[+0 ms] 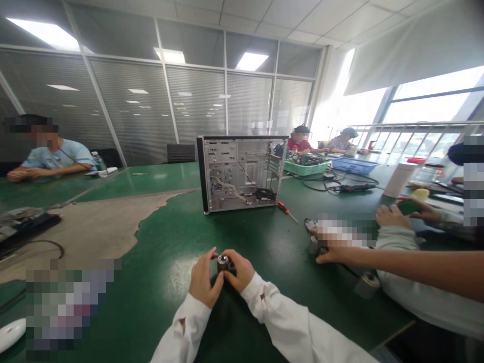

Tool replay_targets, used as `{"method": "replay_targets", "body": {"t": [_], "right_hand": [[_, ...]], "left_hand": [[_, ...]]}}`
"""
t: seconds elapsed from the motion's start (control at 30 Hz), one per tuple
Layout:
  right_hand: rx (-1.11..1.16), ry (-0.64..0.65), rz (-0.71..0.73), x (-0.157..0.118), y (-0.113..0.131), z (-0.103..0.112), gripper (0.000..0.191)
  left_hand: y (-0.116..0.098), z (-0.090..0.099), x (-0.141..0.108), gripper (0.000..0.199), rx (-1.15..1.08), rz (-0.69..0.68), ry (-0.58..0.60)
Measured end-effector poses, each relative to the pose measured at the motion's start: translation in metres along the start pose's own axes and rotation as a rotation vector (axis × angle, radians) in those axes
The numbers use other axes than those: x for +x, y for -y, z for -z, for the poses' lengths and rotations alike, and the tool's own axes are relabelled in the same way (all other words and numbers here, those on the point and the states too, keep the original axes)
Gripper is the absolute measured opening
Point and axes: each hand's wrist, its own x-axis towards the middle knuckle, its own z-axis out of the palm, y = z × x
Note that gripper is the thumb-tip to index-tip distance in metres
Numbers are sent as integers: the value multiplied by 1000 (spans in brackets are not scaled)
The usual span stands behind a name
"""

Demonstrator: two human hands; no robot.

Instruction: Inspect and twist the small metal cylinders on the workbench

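Note:
A small metal cylinder (223, 263) stands between my two hands on the green table (166, 272). My left hand (204, 279) touches its left side, with the thumb at its base and the index finger near its top. From the right, my right hand (238, 269) holds it with thumb and fingers. Beyond my hands stands an open computer case (244, 174), its metal inside and cables showing. An orange-handled screwdriver (288, 212) lies by the case's right corner.
Another person's bare arm (363, 257) reaches in from the right, beside more metal cylinders (366, 286). Green (306, 166) and blue baskets (353, 165) stand at the back right. A white mouse (12, 335) is at lower left.

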Motion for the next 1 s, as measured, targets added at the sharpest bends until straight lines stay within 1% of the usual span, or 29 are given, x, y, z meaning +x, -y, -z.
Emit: {"method": "replay_targets", "body": {"t": [0.13, 0.3, 0.4, 0.53, 0.67, 0.8, 0.9, 1.0], "right_hand": [[-35, 29, -13, 0, 0, -1, 45], [39, -17, -56, -1, -2, -2, 48], [66, -22, -64, -1, -1, 0, 50], [52, -24, -73, -1, 1, 3, 48], [11, -37, -47, -1, 3, 5, 43], [-20, -37, -5, 0, 2, 5, 37], [-38, -29, 11, 1, 2, 6, 31], [-48, -44, 15, 2, 4, 7, 25]], "left_hand": [[2, -5, -1, 52, -13, 3, 47], [8, -11, -1, 57, -13, 10, 92], [12, -14, -1, 56, -20, 23, 115], [19, -18, -1, 52, -19, 39, 126], [26, -22, -1, 49, -17, 58, 155], [31, -25, 0, 48, -34, 43, 142], [30, -26, 0, 46, -51, 50, 76], [27, -26, 0, 45, -57, 43, 51]]}}
